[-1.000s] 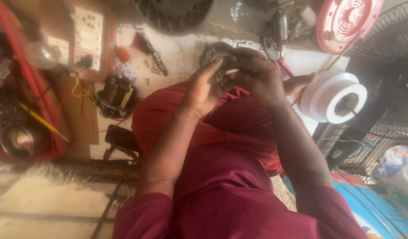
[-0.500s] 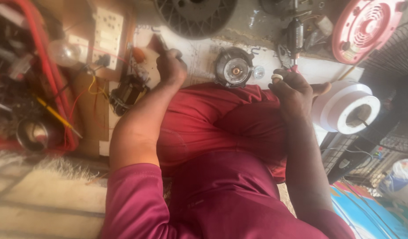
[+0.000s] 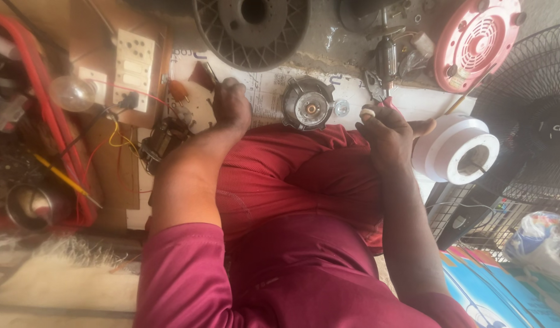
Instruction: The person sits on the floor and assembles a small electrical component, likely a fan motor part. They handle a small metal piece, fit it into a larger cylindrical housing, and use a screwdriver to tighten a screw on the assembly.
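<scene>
At the far left, well clear of either hand, a red tray (image 3: 46, 115) holds a tangle of wires and a metal cup (image 3: 25, 206), and a clear bulb (image 3: 72, 92) lies beside a white socket board (image 3: 133, 67). The left hand (image 3: 231, 109) reaches out over the surface (image 3: 268, 85), its fingers (image 3: 228, 88) curled down onto a pale round plate (image 3: 198, 106) — whether they grip anything beneath cannot be told, since the back of the hand hides it. Just left of those fingers sit an orange-handled tool (image 3: 178, 91) and, lower, a dark motor (image 3: 161, 140) with yellow and red wires. Beyond the fingers lies a big dark ribbed wheel (image 3: 252, 27). Between the two hands, touched by neither, a round fan motor (image 3: 307, 103) rests on the surface at the edge of the person's red-clothed lap, with a small clear cap (image 3: 340, 108) just beside it. The right hand (image 3: 389, 130) is closed, fingers (image 3: 377, 115) pinched around a small red-handled tool (image 3: 388, 102) — a pale tip shows at the thumb. Past those fingers stands a metal spindle part (image 3: 386, 58). To their right, near the thumb, lies a white drum (image 3: 456, 149); further off are a pink grille (image 3: 477, 39) and a black fan guard (image 3: 535, 109).
</scene>
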